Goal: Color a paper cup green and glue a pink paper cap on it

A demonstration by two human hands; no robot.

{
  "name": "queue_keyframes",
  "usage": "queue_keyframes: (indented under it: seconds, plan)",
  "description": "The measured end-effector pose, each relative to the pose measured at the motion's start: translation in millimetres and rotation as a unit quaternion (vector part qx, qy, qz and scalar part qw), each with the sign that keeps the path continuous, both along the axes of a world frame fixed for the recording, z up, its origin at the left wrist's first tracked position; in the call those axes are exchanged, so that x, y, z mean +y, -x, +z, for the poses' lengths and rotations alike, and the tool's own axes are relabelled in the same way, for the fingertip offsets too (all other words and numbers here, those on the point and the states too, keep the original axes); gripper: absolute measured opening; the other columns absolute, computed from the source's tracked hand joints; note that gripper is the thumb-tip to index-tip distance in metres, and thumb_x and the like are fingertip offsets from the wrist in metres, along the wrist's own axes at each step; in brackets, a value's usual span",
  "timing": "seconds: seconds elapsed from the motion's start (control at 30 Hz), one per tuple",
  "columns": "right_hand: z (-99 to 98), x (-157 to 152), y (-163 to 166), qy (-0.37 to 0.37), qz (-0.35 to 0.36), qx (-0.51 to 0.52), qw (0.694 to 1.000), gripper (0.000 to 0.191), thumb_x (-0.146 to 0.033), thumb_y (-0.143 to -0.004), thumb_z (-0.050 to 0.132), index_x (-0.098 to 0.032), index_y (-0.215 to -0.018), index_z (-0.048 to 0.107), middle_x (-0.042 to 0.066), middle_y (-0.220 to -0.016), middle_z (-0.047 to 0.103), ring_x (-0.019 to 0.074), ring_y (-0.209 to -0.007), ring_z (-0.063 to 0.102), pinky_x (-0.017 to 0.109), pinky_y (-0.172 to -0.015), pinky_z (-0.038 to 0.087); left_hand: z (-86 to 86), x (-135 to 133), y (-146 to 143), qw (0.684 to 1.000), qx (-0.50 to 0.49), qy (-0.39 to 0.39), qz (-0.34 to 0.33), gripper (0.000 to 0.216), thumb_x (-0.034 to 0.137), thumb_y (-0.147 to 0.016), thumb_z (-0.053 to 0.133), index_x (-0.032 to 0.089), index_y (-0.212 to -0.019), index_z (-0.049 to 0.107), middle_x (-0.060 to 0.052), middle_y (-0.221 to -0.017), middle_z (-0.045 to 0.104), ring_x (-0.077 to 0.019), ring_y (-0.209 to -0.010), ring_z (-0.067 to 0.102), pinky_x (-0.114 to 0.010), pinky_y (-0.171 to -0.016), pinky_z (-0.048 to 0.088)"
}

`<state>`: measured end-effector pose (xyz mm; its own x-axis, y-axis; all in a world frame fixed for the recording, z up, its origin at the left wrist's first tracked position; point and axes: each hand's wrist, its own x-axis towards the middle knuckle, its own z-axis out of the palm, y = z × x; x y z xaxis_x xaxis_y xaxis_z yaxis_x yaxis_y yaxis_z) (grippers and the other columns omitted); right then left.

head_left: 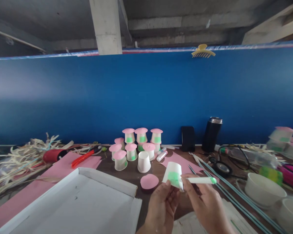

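Note:
My left hand (164,204) grips a white paper cup (175,168), tilted, with a green patch coloured on its side. In my right hand (205,203) is a white marker (200,180) with a green end pointing right; its other end is hidden by my fingers near the cup. Just left of the cup lies a round pink paper disc (149,181). A plain white cup (144,162) stands upside down behind the disc. Further back, several upturned cups (120,162) wear pink paper tops and show green patches, some stacked in two layers.
A white tray-like box lid (107,208) fills the front left, beside pink paper (19,198), a red tool (82,158) and shredded strips (29,156). Behind my hands are a glue stick (162,155), a black phone-like slab (188,139) and a black flask (212,135). Pale blue cords (236,198) and bowls (263,190) lie right.

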<state>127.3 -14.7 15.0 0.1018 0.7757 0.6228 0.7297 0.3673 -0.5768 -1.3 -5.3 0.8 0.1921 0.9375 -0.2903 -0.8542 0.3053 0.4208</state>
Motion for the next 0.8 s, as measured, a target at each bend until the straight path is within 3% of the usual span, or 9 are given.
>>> queue_keyframes:
  seconds: [0.17,0.3,0.47,0.63,0.8]
  plan:
    - [-0.9,1.7,-1.3,0.010,0.007,-0.001,1.000,0.028,-0.043,-0.087,0.050,-0.020,-0.078,0.065,0.003,-0.068,0.068,0.0153,-0.062,0.064,0.020,-0.059,0.049,0.0,-0.9,-0.4,1.000,0.000,0.002,-0.007,0.005,0.014,-0.074,0.066,0.009,-0.074,0.066,-0.009,-0.078,0.071,-0.0152,-0.073,0.066,-0.028,-0.075,0.054]
    - [-2.4,1.6,-1.5,-0.013,0.007,0.000,1.000,0.026,-0.042,-0.087,0.050,-0.020,-0.088,0.065,0.004,-0.079,0.070,0.0162,-0.072,0.066,0.021,-0.064,0.049,0.0,-1.2,-0.2,1.000,0.002,0.003,0.004,0.006,0.014,-0.075,0.065,0.008,-0.078,0.067,-0.010,-0.082,0.071,-0.0155,-0.075,0.066,-0.027,-0.075,0.054]
    - [-2.7,1.1,-0.3,0.014,0.018,-0.004,1.000,0.030,-0.043,-0.087,0.049,-0.019,-0.077,0.063,0.000,-0.057,0.062,0.0132,-0.050,0.058,0.020,-0.050,0.045,0.2,1.0,-0.3,1.000,0.002,0.010,-0.002,0.006,0.012,-0.075,0.065,0.008,-0.077,0.067,-0.010,-0.079,0.071,-0.0155,-0.073,0.066,-0.027,-0.073,0.055]
    - [-1.0,3.0,-0.2,-0.009,0.012,-0.002,1.000,0.029,-0.042,-0.088,0.049,-0.018,-0.090,0.065,0.004,-0.074,0.069,0.0161,-0.066,0.065,0.020,-0.059,0.048,-1.2,1.1,-0.2,1.000,0.002,0.006,0.014,0.005,0.013,-0.074,0.066,0.009,-0.076,0.066,-0.011,-0.082,0.071,-0.0162,-0.075,0.066,-0.028,-0.074,0.055]
    - [-2.0,2.5,-1.6,0.010,0.027,0.005,1.000,0.025,-0.041,-0.087,0.050,-0.019,-0.086,0.064,0.003,-0.074,0.070,0.0160,-0.067,0.066,0.020,-0.061,0.050,-1.4,0.1,-1.1,1.000,0.002,0.000,0.006,0.005,0.013,-0.074,0.066,0.009,-0.076,0.067,-0.011,-0.081,0.071,-0.0160,-0.075,0.066,-0.028,-0.073,0.055]
